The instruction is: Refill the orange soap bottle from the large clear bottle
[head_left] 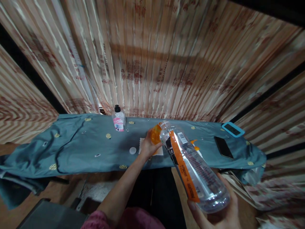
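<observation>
My right hand (221, 208) is wrapped around the base of a large clear plastic bottle (194, 168) with an orange and black label. The bottle is tilted, its uncapped neck up and to the left, at the top of a translucent orange container (156, 133). Whether the two touch, I cannot tell. Closed around that container's side is my left hand (149, 144). Under it lies a white cloth (159, 151), partly covered. A round white cap (132, 150) sits left of the cloth. Behind the clear bottle, an orange-yellow object (195, 145) shows only in part.
A clear bottle with a black cap and pink label (118, 119) stands at the table's back left. On the right are a dark phone (223, 147) and a blue-framed device (233, 129). A teal patterned cloth (78, 149) covers the narrow table, with a pleated curtain (147, 63) behind.
</observation>
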Demonstrator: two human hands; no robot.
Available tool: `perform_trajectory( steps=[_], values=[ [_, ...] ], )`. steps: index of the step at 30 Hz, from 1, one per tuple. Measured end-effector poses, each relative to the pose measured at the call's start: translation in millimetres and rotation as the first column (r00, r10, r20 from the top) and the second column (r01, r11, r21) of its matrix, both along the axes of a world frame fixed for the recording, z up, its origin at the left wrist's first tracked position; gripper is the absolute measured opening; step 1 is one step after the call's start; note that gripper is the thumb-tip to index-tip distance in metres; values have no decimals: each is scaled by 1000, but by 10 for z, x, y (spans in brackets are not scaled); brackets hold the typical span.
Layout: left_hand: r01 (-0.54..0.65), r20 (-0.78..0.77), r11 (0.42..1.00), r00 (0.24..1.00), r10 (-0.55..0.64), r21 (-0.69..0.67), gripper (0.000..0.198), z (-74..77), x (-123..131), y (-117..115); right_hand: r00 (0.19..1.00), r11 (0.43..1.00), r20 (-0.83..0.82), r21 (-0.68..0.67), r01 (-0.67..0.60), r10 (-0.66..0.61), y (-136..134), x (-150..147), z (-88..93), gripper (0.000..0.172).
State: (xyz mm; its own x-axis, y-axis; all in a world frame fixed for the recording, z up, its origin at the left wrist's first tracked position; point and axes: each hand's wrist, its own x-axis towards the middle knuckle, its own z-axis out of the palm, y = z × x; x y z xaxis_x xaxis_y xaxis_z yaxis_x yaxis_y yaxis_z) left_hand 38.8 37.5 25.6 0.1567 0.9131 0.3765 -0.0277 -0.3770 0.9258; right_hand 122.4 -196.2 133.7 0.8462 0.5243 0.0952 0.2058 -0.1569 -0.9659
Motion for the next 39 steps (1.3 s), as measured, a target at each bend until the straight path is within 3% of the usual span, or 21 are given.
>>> perform_trajectory(
  steps=[7,19,25,39],
  values=[
    [-68,-102,997,992,71,35,69,29,58,-51,998,1000,-55,30,-7,9,11,-24,11,116],
    [-43,-22,998,999,44,40,69,-59,115,-40,1000,999,1,16,-30,30,-2,-5,-8,119],
    [2,73,999,997,-5,36,70,-115,150,-26,997,999,-68,22,-25,26,5,-36,32,122],
    [4,96,996,995,-13,85,73,-259,187,25,999,999,-7,17,-45,45,-7,-14,32,122]
  ],
)
